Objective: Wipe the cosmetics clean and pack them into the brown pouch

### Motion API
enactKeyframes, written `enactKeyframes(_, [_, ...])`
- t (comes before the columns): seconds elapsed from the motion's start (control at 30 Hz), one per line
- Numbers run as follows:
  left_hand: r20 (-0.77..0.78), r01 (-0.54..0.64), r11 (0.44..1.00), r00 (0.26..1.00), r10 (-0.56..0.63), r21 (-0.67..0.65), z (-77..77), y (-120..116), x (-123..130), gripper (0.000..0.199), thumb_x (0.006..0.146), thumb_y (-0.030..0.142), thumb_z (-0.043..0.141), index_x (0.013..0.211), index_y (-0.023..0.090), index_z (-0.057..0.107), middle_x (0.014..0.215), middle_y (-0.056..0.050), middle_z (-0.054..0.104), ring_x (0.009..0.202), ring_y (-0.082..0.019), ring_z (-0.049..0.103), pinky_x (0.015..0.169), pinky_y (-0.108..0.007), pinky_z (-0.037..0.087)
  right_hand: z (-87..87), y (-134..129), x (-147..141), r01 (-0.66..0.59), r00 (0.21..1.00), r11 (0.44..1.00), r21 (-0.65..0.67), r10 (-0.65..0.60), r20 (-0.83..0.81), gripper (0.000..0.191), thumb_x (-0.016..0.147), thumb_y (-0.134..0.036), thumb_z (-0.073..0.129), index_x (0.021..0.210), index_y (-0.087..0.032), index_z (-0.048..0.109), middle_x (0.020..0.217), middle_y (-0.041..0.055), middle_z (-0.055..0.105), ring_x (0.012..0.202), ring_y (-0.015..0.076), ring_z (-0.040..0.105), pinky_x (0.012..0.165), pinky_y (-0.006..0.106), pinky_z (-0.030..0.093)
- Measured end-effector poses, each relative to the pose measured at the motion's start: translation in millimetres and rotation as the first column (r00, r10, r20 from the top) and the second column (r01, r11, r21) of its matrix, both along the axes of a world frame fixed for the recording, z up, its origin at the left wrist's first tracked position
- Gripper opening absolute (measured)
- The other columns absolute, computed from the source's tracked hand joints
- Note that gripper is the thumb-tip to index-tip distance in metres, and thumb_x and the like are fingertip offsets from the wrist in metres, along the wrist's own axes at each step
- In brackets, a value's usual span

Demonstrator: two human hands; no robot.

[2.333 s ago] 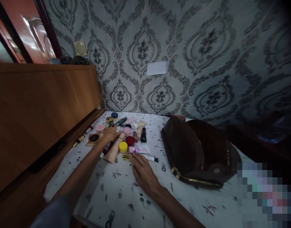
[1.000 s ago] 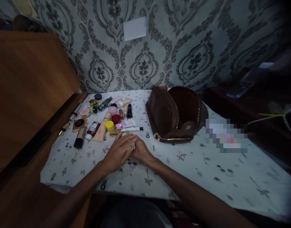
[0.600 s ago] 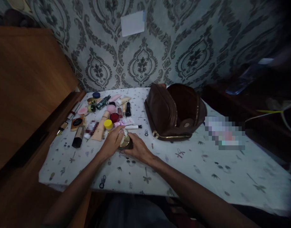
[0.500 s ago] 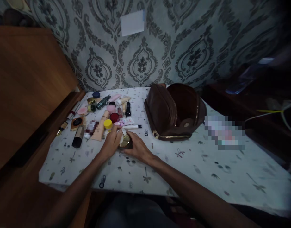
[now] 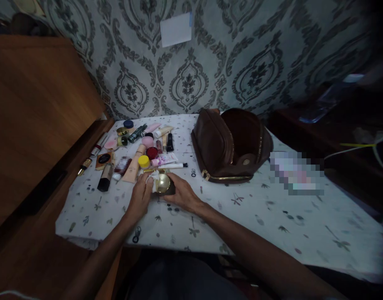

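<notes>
Fingers [image 5: 176, 179] of the right hand [image 5: 184, 193] clasp a gold-topped jar [image 5: 164, 183], lower centre of the frame; the left hand [image 5: 140, 194] pinches white tissue [image 5: 152, 179] at its edge. I'd say a slack grip could knock it into the yellow-lidded pot [image 5: 144, 161], centre left.

left grip [image 5: 139, 195] on white tissue [image 5: 153, 179], right grip [image 5: 184, 195] around gold-lidded jar [image 5: 164, 183], open brown bag [image 5: 210, 141] nearby

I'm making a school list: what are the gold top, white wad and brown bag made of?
Gold top: maybe metal or coated plastic; it shines like a mirror.
White wad: matt paper or cloth, it's crumpled.
Brown bag: probably leather or imitation, smooth with a faint sheen.
</notes>
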State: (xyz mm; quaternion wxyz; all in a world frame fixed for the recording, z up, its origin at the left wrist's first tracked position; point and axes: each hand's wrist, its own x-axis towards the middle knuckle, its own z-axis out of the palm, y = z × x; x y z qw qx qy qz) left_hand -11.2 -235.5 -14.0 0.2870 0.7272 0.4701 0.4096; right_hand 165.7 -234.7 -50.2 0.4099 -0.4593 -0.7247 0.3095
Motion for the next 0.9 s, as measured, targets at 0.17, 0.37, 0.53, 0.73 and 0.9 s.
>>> enactKeyframes(0.17, [0.019,-0.045,0.994,0.999,0.047,-0.097,-5.5,-11.8,-9.8,0.036,0.097,0.047,0.041,0.108,0.017,0.059,0.091,-0.005,0.064,0.088,-0.021,0.061,0.082,-0.034,0.049,0.6,0.7,-1.7,0.009,0.997,0.998,0.056,-0.005,-0.077,0.062,0.064,-0.023,0.081,0.121,-0.019,0.056,0.118,0.0084,0.065,0.107,0.0245,0.062,0.092,0.037,0.049])
enactKeyframes(0.37, [-0.117,-0.079,0.995,0.991,0.071,-0.068,-4.1,-32.5,-8.0,0.018,0.094,0.038,0.051,0.099,0.02,0.053,0.075,0.003,0.057,0.062,-0.014,0.054,0.06,-0.025,0.044,7.6,0.7,-2.1,0.135,0.988,0.991,-0.014,-0.135,-0.08,0.054,0.062,-0.023,0.079,0.113,-0.02,0.061,0.11,0.0062,0.067,0.1,0.0244,0.063,0.089,0.038,0.05])
enactKeyframes(0.53, [-0.332,0.01,0.97,0.94,0.074,0.244,-1.9,-39.4,-2.8,0.013,0.093,0.025,0.051,0.104,0.021,0.058,0.096,-0.004,0.063,0.088,-0.019,0.062,0.078,-0.03,0.051,2.2,3.9,-0.9,0.138,0.989,0.989,0.055,-0.135,-0.061,0.056,0.061,-0.024,0.077,0.114,-0.017,0.06,0.111,0.0101,0.066,0.103,0.0276,0.062,0.092,0.042,0.05])
enactKeyframes(0.73, [-0.586,0.18,0.844,0.789,0.183,0.505,9.8,-38.3,7.6,0.024,0.092,0.017,0.051,0.111,0.024,0.063,0.097,-0.006,0.061,0.088,-0.021,0.059,0.07,-0.029,0.051,0.3,2.8,3.7,0.052,0.999,0.99,0.135,-0.052,0.0,0.064,0.06,-0.018,0.075,0.121,-0.018,0.056,0.11,0.0098,0.063,0.104,0.0284,0.06,0.091,0.043,0.051])
enactKeyframes(0.9, [-0.665,0.217,0.856,0.724,0.181,0.469,36.5,-25.9,24.8,0.023,0.088,0.016,0.056,0.106,0.024,0.067,0.097,-0.007,0.059,0.091,-0.024,0.056,0.066,-0.03,0.049,3.4,-2.8,0.5,0.029,1.0,0.981,0.19,-0.029,-0.005,0.05,0.067,-0.016,0.072,0.116,-0.02,0.06,0.109,0.0092,0.062,0.106,0.0278,0.058,0.094,0.044,0.05])
